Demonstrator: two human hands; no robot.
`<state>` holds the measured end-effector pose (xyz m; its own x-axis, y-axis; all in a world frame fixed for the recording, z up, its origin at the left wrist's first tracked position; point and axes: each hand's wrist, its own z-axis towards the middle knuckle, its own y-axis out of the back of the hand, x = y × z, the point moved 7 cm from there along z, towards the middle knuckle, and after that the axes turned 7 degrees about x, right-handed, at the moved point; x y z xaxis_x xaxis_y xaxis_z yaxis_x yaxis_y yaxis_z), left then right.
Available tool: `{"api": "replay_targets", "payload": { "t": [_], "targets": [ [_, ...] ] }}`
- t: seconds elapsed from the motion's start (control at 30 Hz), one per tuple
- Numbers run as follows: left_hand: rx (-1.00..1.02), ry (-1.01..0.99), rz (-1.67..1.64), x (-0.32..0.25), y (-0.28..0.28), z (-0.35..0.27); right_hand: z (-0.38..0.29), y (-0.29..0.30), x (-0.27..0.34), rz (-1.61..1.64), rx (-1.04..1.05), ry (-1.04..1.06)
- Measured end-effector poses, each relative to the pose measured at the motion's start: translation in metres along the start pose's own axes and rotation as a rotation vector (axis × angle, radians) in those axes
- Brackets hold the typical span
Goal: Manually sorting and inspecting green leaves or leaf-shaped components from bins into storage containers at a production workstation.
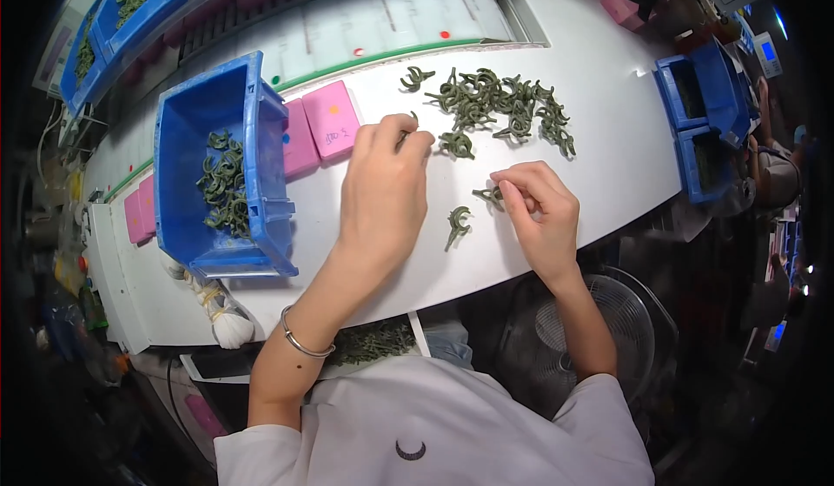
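My left hand (384,193) is over the white worktop beside the pink blocks, its fingers closed around a small dark green curled piece (402,138). Near the worktop's front edge, my right hand (544,215) has its thumb and forefinger close together at another green piece (488,194); part of that piece is hidden, and a grip on it cannot be made out. A loose curved piece (458,225) lies between the hands. Beyond them spreads a heap of the same small green pieces (485,98). More lie inside the blue plastic bin (273,180) to the left.
Pink blocks (331,121) stand against the green-edged strip. A cloth-like white bundle (231,326) lies at the front left edge. Blue bins (707,160) hang at the right, others (107,20) at the upper left. A fan (596,329) stands below the worktop. Another person is at far right.
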<state>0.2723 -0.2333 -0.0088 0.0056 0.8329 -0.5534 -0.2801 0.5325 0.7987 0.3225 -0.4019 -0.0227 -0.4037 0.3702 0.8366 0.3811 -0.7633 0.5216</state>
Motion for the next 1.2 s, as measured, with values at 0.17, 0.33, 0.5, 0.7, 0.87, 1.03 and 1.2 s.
{"api": "replay_targets", "payload": {
  "t": [0.17,0.33,0.5,0.7,0.87,1.03,1.2],
  "targets": [
    [-0.134,0.049,-0.078,-0.003,0.009,-0.001,0.008,0.001,0.011,-0.092,0.0,0.049],
    [-0.056,-0.043,-0.051,-0.013,-0.001,0.01,0.033,-0.024,0.015,-0.283,0.036,0.148],
    [-0.115,-0.053,-0.069,-0.009,0.007,0.005,0.028,-0.024,0.008,-0.225,0.062,0.06],
    [-0.047,0.084,-0.288,0.001,0.012,0.0,0.023,-0.015,0.01,-0.083,0.107,0.018],
    [0.06,0.211,-0.52,0.003,0.008,-0.003,0.023,0.006,0.034,-0.258,0.061,0.186],
    [-0.025,-0.029,-0.291,-0.028,0.017,-0.004,0.021,0.012,0.03,0.081,0.154,-0.05],
    [-0.105,0.078,-0.447,-0.015,0.027,-0.007,0.015,0.017,0.028,-0.041,0.138,-0.046]
  ]
}}
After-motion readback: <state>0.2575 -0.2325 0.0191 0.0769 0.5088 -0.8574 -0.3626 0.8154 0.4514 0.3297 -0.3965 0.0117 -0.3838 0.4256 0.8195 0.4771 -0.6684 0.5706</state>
